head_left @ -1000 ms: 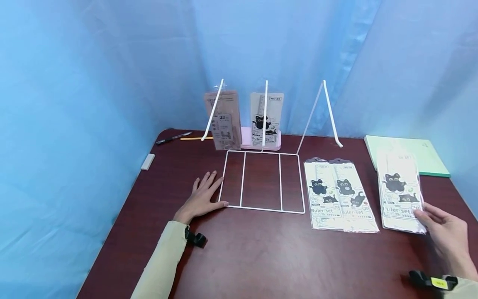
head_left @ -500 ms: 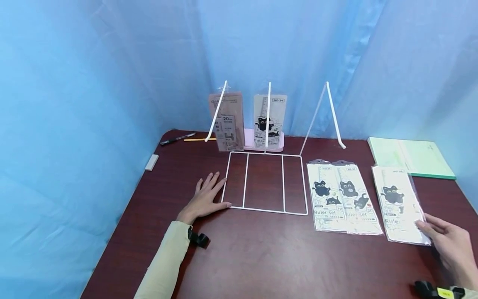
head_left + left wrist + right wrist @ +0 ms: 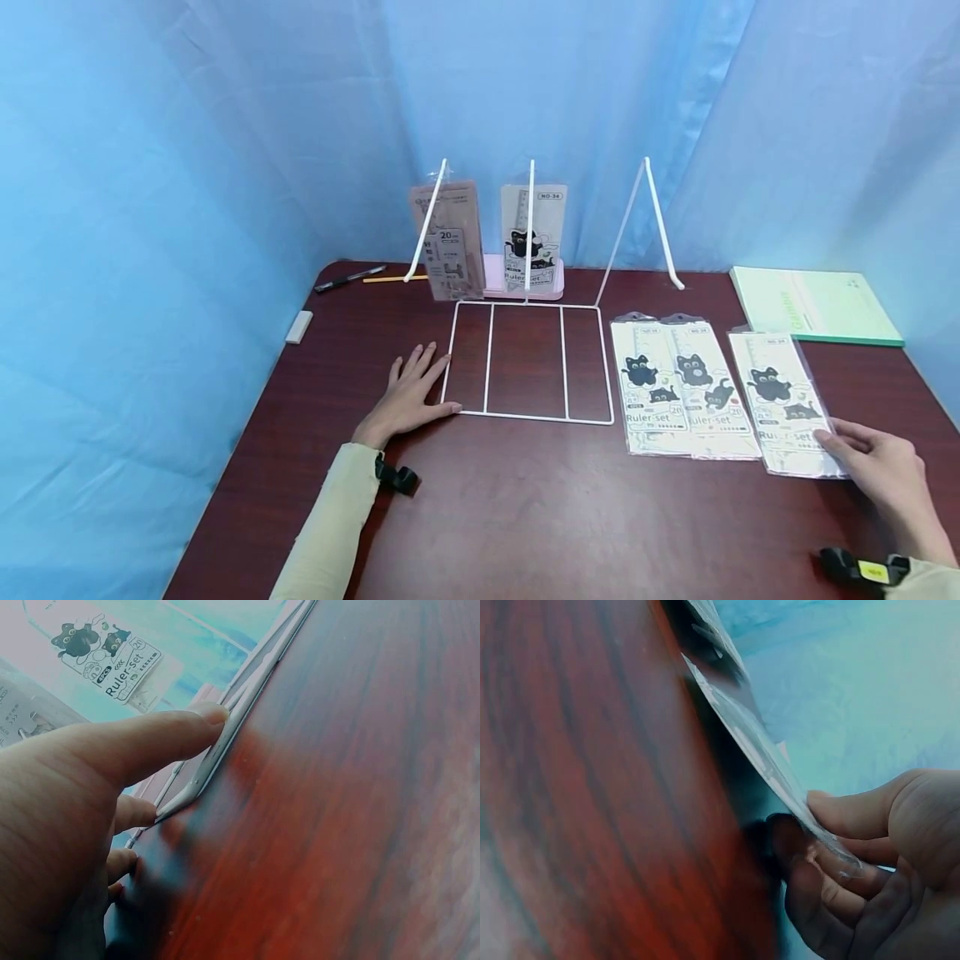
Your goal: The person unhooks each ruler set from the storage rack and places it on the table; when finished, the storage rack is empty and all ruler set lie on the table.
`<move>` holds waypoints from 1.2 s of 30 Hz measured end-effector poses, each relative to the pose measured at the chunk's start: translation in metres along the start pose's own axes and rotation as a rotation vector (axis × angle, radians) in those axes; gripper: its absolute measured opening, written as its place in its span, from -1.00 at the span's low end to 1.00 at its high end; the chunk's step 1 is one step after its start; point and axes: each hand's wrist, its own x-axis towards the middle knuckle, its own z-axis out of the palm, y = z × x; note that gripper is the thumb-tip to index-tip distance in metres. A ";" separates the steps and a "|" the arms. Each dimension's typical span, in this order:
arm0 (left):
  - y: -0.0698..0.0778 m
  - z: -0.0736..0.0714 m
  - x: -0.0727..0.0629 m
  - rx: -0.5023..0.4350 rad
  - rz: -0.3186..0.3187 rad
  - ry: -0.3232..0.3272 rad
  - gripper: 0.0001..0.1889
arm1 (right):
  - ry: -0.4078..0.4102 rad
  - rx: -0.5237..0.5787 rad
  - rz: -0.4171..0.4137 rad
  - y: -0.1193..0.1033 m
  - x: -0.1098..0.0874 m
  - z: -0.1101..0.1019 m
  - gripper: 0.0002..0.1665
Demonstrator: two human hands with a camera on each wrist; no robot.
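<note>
My right hand (image 3: pixel 873 462) pinches the lower right corner of a ruler set packet (image 3: pixel 780 400), thumb on top and fingers beneath. In the right wrist view the packet (image 3: pixel 757 750) is tilted, its gripped side raised over the table. Two more ruler set packets (image 3: pixel 678 387) lie overlapping just to its left. My left hand (image 3: pixel 405 396) is spread flat at the left side of a white wire rack (image 3: pixel 525 417), thumb and fingertips at its base frame. In the left wrist view the thumb (image 3: pixel 172 739) lies along the base wire (image 3: pixel 214 761).
From the rack's left hook hangs a pink packet (image 3: pixel 457 250), from the middle one a cat-print ruler set (image 3: pixel 551 217). The right hook (image 3: pixel 663 225) bears nothing. Behind stand a pink tray (image 3: pixel 495 271), pen (image 3: pixel 348 279), pencil (image 3: pixel 390 278), eraser (image 3: pixel 298 327) and green notepad (image 3: pixel 840 308).
My right hand has brought the packet down and leftward, closer to the two lying packets and off the green notepad. The left hand keeps its place at the rack.
</note>
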 end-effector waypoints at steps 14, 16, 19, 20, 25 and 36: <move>0.000 0.000 0.002 0.008 -0.015 -0.005 -0.02 | -0.018 -0.158 -0.076 -0.017 -0.010 -0.004 -0.28; 0.000 -0.001 0.002 0.009 -0.016 -0.006 -0.02 | -0.028 -0.184 -0.095 -0.017 -0.009 -0.004 -0.29; 0.000 0.000 0.002 0.016 -0.012 -0.005 -0.02 | -0.052 -0.219 -0.110 -0.017 -0.009 -0.004 -0.29; 0.001 0.000 0.002 0.018 -0.010 -0.004 -0.02 | -0.057 -0.234 -0.115 -0.018 -0.009 -0.005 -0.30; 0.001 -0.001 0.002 0.027 0.000 -0.001 -0.02 | -0.047 -0.293 -0.099 -0.026 -0.010 -0.012 -0.31; 0.000 0.000 0.000 0.018 -0.002 -0.001 -0.02 | 0.123 -0.112 -0.360 -0.083 -0.020 -0.015 -0.40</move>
